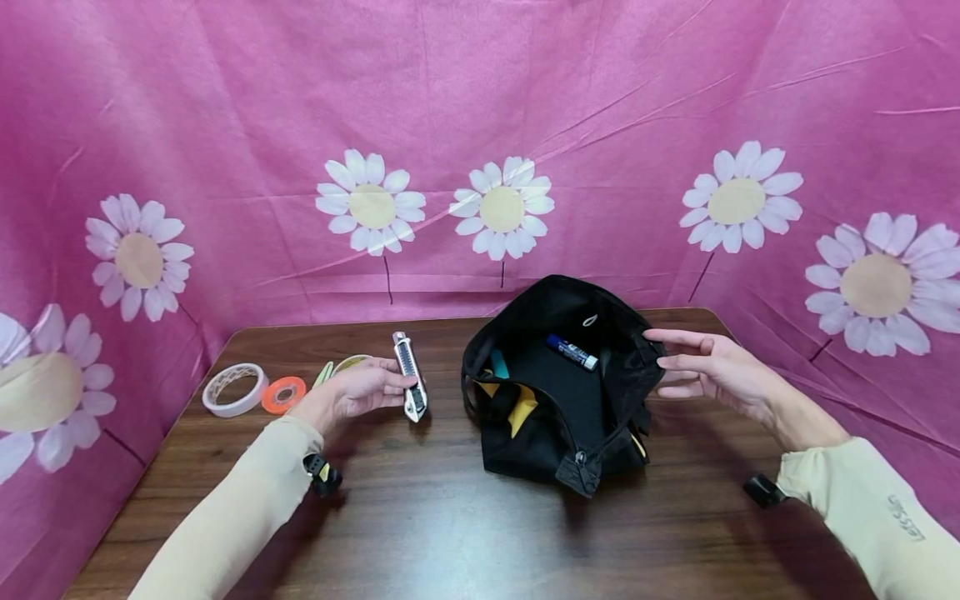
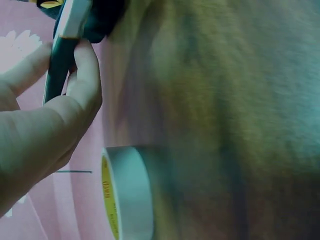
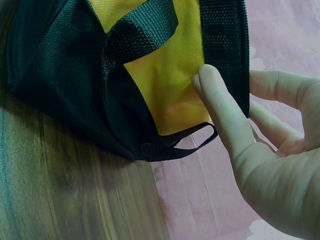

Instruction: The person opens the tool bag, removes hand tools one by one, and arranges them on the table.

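Observation:
My left hand (image 1: pixel 360 390) holds a silver utility knife (image 1: pixel 410 379) between thumb and fingers, upright above the table left of the bag. In the left wrist view the knife (image 2: pixel 67 50) appears dark along its side, thumb and fingers on either side. A black fabric bag (image 1: pixel 525 454) stands with its mouth unzipped. At its right rim, my right hand (image 1: pixel 723 379) pinches the edge; the right wrist view has the thumb over the yellow side panel (image 3: pixel 172 95) and the other fingers behind the zipper edge. Inside the bag lies a blue tube with a white end (image 1: pixel 572 352).
Left on the wooden table (image 1: pixel 450 533) are a white tape roll (image 1: pixel 258 392), an orange tape roll (image 1: pixel 270 398), and a pale green item (image 1: pixel 323 374). Another tape roll (image 1: pixel 351 362) is partly hidden behind my left hand. A pink flowered cloth (image 1: pixel 450 100) hangs behind the table.

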The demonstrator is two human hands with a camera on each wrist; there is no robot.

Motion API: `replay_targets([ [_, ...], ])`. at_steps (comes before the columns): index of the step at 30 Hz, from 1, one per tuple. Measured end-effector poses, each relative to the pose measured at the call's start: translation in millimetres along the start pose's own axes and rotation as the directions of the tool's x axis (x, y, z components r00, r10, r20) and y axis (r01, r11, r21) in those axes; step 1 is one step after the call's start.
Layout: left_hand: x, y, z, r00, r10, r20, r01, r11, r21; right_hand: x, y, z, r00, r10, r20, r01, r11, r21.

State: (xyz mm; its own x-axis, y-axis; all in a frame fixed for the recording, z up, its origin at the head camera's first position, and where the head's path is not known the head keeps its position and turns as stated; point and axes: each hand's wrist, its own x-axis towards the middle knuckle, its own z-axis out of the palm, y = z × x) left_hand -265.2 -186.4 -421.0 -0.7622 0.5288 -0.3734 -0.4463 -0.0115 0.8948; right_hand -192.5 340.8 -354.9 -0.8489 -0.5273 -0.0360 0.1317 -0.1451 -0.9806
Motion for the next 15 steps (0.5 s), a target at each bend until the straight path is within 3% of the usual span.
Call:
replay_targets([
  [15, 1.5, -19.9, -0.5, 0.995, -0.067, -0.069, 0.074, 0.993, 0.097, 0.5, 3.9, -3.3, 1.0, 0.009, -0.02, -0.01, 1.0, -0.021],
])
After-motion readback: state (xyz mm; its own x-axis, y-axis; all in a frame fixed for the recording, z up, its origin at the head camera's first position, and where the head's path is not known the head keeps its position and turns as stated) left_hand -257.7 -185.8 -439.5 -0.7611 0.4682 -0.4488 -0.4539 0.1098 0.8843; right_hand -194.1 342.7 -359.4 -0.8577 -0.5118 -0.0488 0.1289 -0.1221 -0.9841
